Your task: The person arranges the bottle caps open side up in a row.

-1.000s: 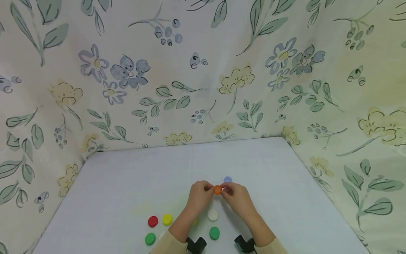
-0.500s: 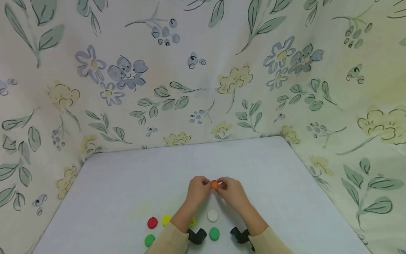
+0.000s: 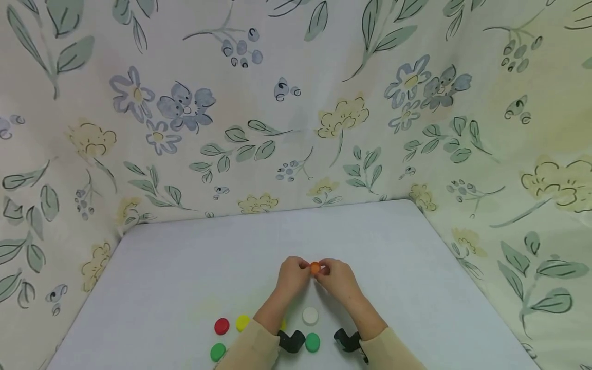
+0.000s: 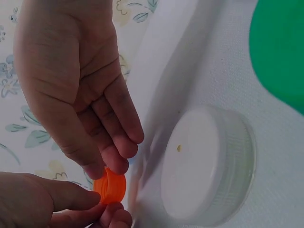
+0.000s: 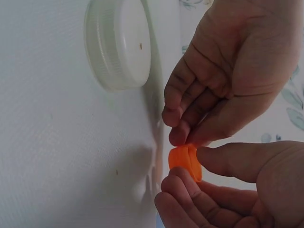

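Observation:
Thumb and fingers of my left hand and my right hand pinch a small orange bottle cap from opposite sides, above the table. In the left wrist view the orange cap stands on edge, with the left hand below it and the right hand above. The right wrist view shows its ridged side and open rim; the right hand comes from below and the left hand from above. Nearer the body lies a larger white cap.
On the white table lie a green cap, a red cap, a yellow cap and another green cap. The left forearm mostly covers a second yellow cap. Floral cloth surrounds the table.
Both hands have moved slightly away from the body with the orange cap between them. A blue cap seen beyond the right hand a second ago is now hidden in the head view.

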Demonstrator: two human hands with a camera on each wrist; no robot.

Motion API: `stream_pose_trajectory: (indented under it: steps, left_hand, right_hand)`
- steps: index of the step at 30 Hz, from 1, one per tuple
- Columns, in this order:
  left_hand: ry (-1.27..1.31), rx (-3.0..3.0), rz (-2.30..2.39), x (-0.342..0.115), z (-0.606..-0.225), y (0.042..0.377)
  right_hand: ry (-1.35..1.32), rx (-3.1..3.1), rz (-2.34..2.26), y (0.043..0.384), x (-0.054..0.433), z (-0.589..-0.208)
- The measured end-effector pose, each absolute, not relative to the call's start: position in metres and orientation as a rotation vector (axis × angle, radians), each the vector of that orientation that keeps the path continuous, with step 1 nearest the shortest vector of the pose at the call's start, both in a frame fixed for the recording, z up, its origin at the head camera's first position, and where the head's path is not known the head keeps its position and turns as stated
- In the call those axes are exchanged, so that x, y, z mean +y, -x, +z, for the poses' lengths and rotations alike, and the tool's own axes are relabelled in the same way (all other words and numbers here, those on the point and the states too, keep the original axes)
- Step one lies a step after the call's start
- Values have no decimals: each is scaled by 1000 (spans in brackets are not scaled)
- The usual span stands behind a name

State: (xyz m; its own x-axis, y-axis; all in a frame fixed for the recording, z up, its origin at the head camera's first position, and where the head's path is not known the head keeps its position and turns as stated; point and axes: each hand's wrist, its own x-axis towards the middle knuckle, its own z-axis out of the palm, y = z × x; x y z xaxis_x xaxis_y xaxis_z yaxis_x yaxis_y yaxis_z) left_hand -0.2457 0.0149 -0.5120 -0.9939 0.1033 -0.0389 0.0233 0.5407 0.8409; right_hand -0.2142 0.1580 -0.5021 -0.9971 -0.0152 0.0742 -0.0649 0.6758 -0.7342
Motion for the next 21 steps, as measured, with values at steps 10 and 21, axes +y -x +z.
stream_pose_trajectory:
  steps: [10, 21]
  left_hand:
    - [-157, 2666, 1470, 21, -517, 249]
    - [-225, 2646, 1385, 24, -516, 248]
  right_hand:
    - [-56, -2842, 1232, 222, 157, -506]
    - [-22, -2865, 1165, 227, 159, -508]
